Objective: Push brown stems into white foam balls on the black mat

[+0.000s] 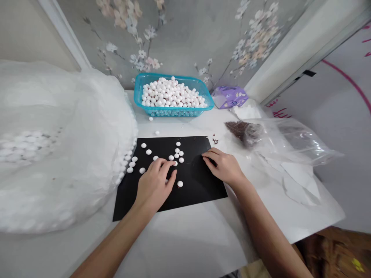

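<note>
Several small white rounded pieces (180, 184) lie scattered on a black mat (199, 189), mostly at its middle and left. Over the mat's middle is my left hand (155, 183), thumb and index finger apart. Its index fingertip touches one white piece (175, 164), and another is partly hidden behind the thumb. My right hand (224, 166) rests at the mat's right edge with its fingers drawn together. Whatever may be between those fingertips is hidden. A few dark brown strands (215, 141) lie on the table just beyond that hand.
A blue basket (174, 109) full of white pieces stands at the back. Left is a large translucent bag (72, 154) of similar pieces. Rightward lie a clear bag (278, 135) with a dark brown bundle (240, 130), a purple packet (230, 96) and white paper (301, 181).
</note>
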Tool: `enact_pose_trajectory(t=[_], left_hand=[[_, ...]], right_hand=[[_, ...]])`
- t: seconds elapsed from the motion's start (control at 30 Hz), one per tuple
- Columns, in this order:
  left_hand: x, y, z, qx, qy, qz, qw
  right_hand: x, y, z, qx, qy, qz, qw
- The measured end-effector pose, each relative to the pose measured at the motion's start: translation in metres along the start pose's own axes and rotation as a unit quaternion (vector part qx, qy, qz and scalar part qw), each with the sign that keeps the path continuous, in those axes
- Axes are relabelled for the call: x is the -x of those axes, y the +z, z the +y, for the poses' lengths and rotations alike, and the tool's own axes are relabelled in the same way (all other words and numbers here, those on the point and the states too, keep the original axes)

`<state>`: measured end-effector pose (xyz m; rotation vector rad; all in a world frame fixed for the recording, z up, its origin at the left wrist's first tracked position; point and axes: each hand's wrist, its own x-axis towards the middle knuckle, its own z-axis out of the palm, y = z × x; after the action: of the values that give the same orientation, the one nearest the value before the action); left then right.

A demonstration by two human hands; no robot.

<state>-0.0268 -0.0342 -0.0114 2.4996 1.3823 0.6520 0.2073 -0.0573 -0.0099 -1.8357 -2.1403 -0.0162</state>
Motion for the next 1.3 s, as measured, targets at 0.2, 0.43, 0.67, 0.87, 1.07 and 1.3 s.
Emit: enact_pose_trajectory(t=[0.2,0.43,0.67,0.87,1.07,1.3], left_hand=[[-0.001,0.001,-0.001,0.008,-0.006,0.001,1.000],[-0.001,-0.003,0.001,0.060,-0.011,-0.001,0.998],[0.002,-0.001,0.002,0.083,0.030,-0.014,0.996],[0.000,0.000,0.001,0.105,-0.009,-0.028,0.994],[0.000,-0.001,0.001,0.114,-0.023,-0.047,0.992],[0.000,-0.001,0.001,0.115,-0.021,-0.038,0.992]], right_hand=[[0.000,0.001,-0.021,-0.122,0.017,0.074,0.990],[0.002,0.015,-0.056,-0.251,0.040,0.089,0.963],[0.006,0.017,-0.062,-0.253,0.015,0.069,0.965],[0.005,0.017,-0.064,-0.206,-0.046,0.069,0.975],[0.006,0.020,-0.065,-0.188,-0.059,0.089,0.976],[0.008,0.023,-0.067,-0.171,-0.069,0.090,0.979]])
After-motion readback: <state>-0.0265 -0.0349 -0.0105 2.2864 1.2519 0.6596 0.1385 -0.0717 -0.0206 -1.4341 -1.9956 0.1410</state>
